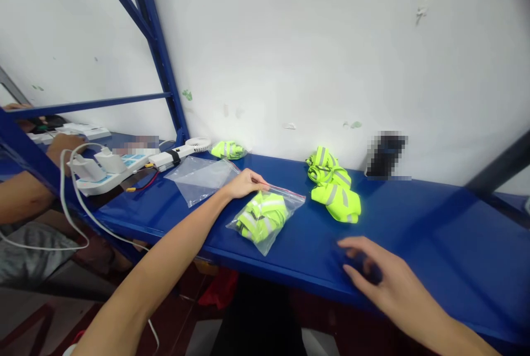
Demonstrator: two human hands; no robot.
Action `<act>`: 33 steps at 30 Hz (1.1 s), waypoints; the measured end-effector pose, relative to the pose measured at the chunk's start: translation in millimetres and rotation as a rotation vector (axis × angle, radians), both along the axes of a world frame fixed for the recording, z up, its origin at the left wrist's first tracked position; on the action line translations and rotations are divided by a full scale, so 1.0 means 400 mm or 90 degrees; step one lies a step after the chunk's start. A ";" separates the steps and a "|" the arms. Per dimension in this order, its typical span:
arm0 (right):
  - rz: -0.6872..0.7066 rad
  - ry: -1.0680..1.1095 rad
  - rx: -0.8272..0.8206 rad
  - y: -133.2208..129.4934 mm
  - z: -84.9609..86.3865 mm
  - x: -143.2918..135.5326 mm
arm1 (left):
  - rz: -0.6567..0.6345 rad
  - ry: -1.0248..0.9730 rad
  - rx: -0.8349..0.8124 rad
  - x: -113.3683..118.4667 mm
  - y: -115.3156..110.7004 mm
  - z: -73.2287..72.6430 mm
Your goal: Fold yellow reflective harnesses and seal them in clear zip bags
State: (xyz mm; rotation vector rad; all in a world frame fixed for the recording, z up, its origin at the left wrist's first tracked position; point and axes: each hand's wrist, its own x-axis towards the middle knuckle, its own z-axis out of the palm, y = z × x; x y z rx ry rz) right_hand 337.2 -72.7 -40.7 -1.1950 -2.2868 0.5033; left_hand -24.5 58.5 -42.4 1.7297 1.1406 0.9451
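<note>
My left hand (247, 184) pinches the top left corner of a clear zip bag (265, 245) with a red seal line. Inside the bag lies a folded neon-yellow reflective vest (263, 215) with silver strips. Over the front of the blue table, my right hand (372, 267) hovers with thumb and fingers apart, holding nothing, a little blurred. Beyond it, two bundled yellow reflective vests (337, 201) rest against each other near the wall. Behind my left hand are flat clear bags (199, 176), and another bundled vest (228, 150) sits by the wall.
A white handheld fan (182, 152) and a white power strip (111, 176) with plugs and cables occupy the table's left end. A dark, pixelated upright object (386, 154) leans on the wall. Blue frame posts (155, 41) bound the left side, where another person's arm (28, 196) shows.
</note>
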 end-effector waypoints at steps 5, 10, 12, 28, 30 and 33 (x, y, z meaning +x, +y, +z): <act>0.247 -0.149 0.390 0.069 0.039 -0.174 | -0.042 -0.005 -0.012 0.023 -0.018 0.002; 0.337 -0.182 0.392 0.134 0.063 -0.285 | -0.048 -0.019 0.025 0.030 -0.022 0.000; 0.319 -0.186 0.392 0.147 0.047 -0.299 | -0.014 -0.022 0.051 0.031 -0.023 0.001; -0.056 -0.374 0.267 0.371 0.059 -0.494 | 0.456 0.406 0.296 -0.033 -0.025 0.025; -0.105 -0.367 0.239 0.423 0.057 -0.537 | 0.437 0.469 0.269 -0.021 -0.025 0.008; -0.127 -0.346 0.228 0.489 0.053 -0.589 | 0.428 0.500 0.255 -0.005 -0.026 -0.008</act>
